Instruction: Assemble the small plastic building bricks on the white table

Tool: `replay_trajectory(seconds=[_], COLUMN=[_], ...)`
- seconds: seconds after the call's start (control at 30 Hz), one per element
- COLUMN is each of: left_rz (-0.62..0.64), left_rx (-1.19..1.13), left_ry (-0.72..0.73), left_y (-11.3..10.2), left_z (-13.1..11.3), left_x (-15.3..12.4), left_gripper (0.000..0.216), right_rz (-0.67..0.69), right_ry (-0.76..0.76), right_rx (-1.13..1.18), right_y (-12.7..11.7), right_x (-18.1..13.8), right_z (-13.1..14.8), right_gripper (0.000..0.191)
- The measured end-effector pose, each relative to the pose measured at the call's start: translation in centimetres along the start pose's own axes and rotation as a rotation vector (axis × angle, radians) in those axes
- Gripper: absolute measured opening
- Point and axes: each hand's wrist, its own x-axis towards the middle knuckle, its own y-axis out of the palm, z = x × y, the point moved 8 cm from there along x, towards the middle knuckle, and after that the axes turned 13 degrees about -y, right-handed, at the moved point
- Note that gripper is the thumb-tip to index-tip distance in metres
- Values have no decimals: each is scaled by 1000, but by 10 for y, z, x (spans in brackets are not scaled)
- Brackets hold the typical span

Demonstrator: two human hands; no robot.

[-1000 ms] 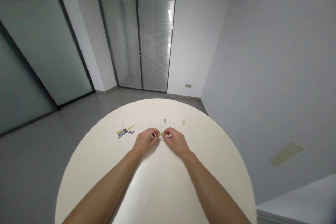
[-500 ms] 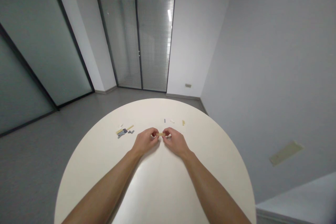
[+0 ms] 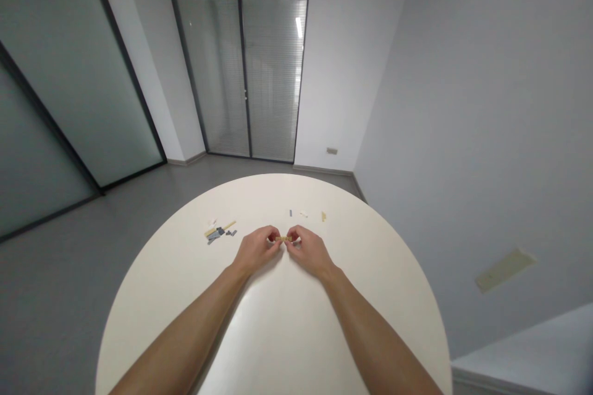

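Observation:
Between my two hands, just above or on the white round table (image 3: 287, 321), is a small tan building-block piece (image 3: 284, 238). My left hand (image 3: 257, 248) pinches its left end between thumb and fingers. The right end is pinched by my right hand (image 3: 309, 249). My fingers cover both ends, so only the middle shows. Beyond my hands lie a small grey piece (image 3: 291, 213), a white piece (image 3: 304, 214) and a tan piece (image 3: 323, 216).
Left of my hands lies a loose pile of grey pieces (image 3: 215, 234) with tan and white ones among them. One long tan strip (image 3: 229, 225) points away to the right. Past the table's far edge stand a glass door (image 3: 245, 74) and white walls.
The tan piece has tilted slightly and sits a touch lower between my fingertips. Both hands keep their grip almost in place; the loose pieces have not moved.

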Motion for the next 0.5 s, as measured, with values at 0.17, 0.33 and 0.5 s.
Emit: replay_trajectory(seconds=[0.17, 0.33, 0.5], left_rz=[8, 14, 20], left_rx=[-8, -16, -14], left_ry=[5, 21, 29], left_y=[0, 0, -1], left_z=[-2, -3, -4], left_x=[0, 0, -1], left_gripper=[8, 9, 9], right_rz=[4, 1, 4], right_ry=[-25, -14, 3], right_rx=[-4, 16, 25], right_y=[-1, -1, 1], right_x=[0, 0, -1], right_z=[3, 0, -3], right_gripper=[6, 8, 11])
